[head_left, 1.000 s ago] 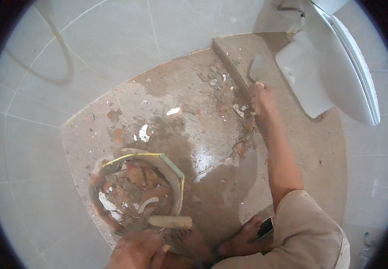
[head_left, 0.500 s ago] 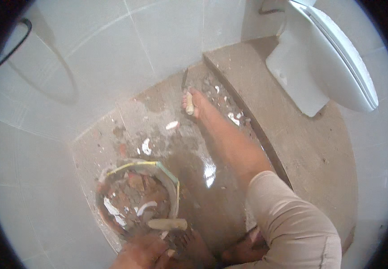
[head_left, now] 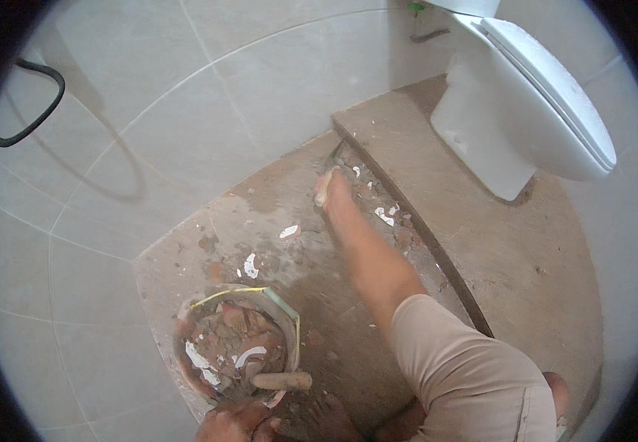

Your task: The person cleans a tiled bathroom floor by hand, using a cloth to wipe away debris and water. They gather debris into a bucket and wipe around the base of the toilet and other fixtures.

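- One brown floor (head_left: 363, 324): loose rubble (head_left: 409, 236) lay along the foot of the single step (head_left: 510, 272), so I judged the gathering part done, with this strip and scattered bits left.
- One white toilet (head_left: 495, 103) stood on the step, lid down.
- One round tub (head_left: 283, 303) sat at lower left, below the wall, well filled with rubble, which I took as the finished share.
- One dark hose (head_left: 60, 92) curved at upper left.
- Two hands. The right hand (head_left: 336, 190) reached far forward, fingers wrapped round a handle; the left hand (head_left: 234, 423) was curled at the tub's near edge, and I could not tell whether it gripped anything.
- One trowel (head_left: 335, 156), in the right hand, its blade at the rubble near the step's far end.
- One wooden rod (head_left: 282, 381) lay across the tub's rim.
- White shards (head_left: 251, 266): I counted at least four on the floor, at least two in the tub.
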`<state>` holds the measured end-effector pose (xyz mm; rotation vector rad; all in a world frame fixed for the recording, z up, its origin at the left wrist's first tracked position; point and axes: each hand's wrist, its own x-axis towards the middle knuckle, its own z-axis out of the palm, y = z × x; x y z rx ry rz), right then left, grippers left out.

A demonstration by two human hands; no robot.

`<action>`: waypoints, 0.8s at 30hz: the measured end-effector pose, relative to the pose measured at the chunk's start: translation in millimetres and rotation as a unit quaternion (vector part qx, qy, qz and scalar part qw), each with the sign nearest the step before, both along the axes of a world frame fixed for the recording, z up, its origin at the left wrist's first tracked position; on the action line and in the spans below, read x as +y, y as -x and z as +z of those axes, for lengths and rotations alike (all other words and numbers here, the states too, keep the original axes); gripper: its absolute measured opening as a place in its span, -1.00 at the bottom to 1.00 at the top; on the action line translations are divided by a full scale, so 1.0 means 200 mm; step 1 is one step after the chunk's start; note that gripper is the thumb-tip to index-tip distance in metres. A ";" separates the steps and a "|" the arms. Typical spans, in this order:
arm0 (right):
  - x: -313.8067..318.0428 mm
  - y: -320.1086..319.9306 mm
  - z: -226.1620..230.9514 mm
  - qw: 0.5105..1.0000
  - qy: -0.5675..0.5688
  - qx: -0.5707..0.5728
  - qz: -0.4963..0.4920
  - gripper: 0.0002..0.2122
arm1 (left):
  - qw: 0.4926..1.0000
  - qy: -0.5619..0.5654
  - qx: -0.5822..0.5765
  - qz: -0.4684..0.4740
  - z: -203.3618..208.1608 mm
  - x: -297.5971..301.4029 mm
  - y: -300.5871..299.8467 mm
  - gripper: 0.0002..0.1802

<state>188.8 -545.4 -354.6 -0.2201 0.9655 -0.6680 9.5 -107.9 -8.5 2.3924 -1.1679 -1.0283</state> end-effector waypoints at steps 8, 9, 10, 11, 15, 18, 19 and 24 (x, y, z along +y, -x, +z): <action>0.24 0.54 0.02 0.998 0.037 0.027 0.034 -0.69 | 1.000 0.019 -0.015 -0.004 0.09 0.00 0.08 -0.81; 0.26 0.64 -0.01 0.997 0.052 0.023 0.042 -0.69 | 1.000 -0.026 -0.015 -0.007 0.12 0.00 0.10 -0.79; 0.26 0.75 -0.04 0.996 0.070 0.019 0.051 -0.69 | 0.996 0.046 -0.071 0.010 0.14 0.01 0.15 -0.81; 0.25 0.85 -0.06 0.994 0.089 0.015 0.060 -0.69 | 0.985 0.118 -0.126 0.029 0.15 0.02 0.22 -0.81; 0.41 1.16 0.03 0.994 0.063 0.019 0.086 -0.68 | 0.995 0.072 -0.068 -0.002 0.07 0.17 0.11 -0.81; 0.55 1.29 0.12 0.995 0.015 -0.051 0.080 -0.67 | 0.988 0.103 -0.112 0.014 0.00 0.28 0.13 -0.81; 0.66 1.29 0.15 0.987 0.043 -0.035 0.153 -0.69 | 0.992 0.075 -0.096 0.017 0.03 0.28 0.13 -0.82; 1.05 0.94 0.15 0.902 0.055 -0.047 0.427 -0.73 | 0.998 0.042 -0.054 0.009 0.09 0.22 0.10 -0.82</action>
